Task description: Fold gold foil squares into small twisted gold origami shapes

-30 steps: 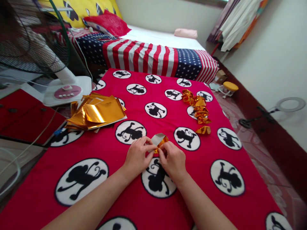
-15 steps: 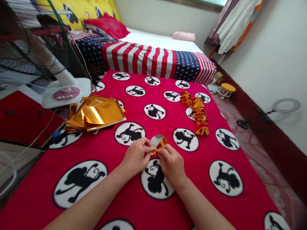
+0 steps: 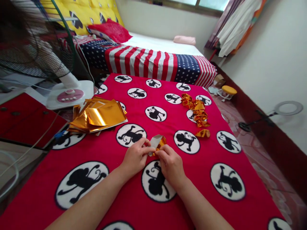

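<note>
A partly folded gold foil paper (image 3: 157, 141), its pale grey inner side showing, is held between both hands over the pink monkey-print cloth. My left hand (image 3: 136, 157) pinches its left lower edge between thumb and fingers. From the right, my right hand (image 3: 171, 163) pinches the lower edge close beside the left fingertips. Part of the paper is hidden behind the fingers. A loose pile of flat gold sheets (image 3: 100, 115) lies at the left of the cloth. To the right, a row of folded gold pieces (image 3: 200, 115) stretches away from me.
A fan base (image 3: 69, 94) stands left of the cloth, near a red surface (image 3: 26, 118). Beyond the far edge is a bed with a striped, starred cover (image 3: 144, 60). On the floor at right are a yellow stool (image 3: 229, 90) and a ring-shaped stand (image 3: 287, 108).
The whole view has shifted slightly. Both hands keep their pinch on the foil paper, and more of its grey side shows beside the left fingertips.
</note>
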`<state>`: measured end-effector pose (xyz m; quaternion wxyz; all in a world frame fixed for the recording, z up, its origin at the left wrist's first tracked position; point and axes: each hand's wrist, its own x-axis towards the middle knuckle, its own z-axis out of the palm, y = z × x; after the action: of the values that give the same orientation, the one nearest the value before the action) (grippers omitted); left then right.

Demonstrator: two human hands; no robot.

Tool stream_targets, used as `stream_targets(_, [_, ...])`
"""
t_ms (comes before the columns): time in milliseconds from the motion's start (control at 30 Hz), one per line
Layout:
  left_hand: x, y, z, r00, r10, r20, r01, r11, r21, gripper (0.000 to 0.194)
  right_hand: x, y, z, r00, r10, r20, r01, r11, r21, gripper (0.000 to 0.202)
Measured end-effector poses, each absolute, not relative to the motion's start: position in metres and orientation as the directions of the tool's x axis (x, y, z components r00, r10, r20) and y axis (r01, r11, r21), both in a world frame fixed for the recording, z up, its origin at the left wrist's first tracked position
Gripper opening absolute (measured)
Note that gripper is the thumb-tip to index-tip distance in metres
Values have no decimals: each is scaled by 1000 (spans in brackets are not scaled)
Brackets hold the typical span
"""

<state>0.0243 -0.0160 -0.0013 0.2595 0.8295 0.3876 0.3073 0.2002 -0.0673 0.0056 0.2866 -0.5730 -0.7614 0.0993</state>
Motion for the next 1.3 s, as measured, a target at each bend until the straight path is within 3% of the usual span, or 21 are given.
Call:
stream_targets(200, [20, -12, -1, 425, 808, 409, 377, -568, 731, 31, 217, -49, 7, -248, 914, 322, 773, 387, -503, 29])
stream_targets(433, [9, -9, 3, 621, 659, 425, 282, -694, 663, 29, 217, -48, 15, -187, 958, 219, 743, 283, -606, 21])
stream_targets(600, [7, -9, 5, 672, 624, 398, 282, -713, 642, 28, 210, -51, 14, -96, 978, 186, 736, 196, -648, 13])
stream_targets(1067, [3, -12, 21, 733, 613, 295, 331, -700, 633, 32, 200, -51, 15, -13, 986, 166, 807, 108, -581, 8])
stream_targets(1300, [6, -10, 8, 708, 617, 344, 369, -738, 565, 17, 199, -54, 13, -9, 986, 168, 799, 108, -591, 11])
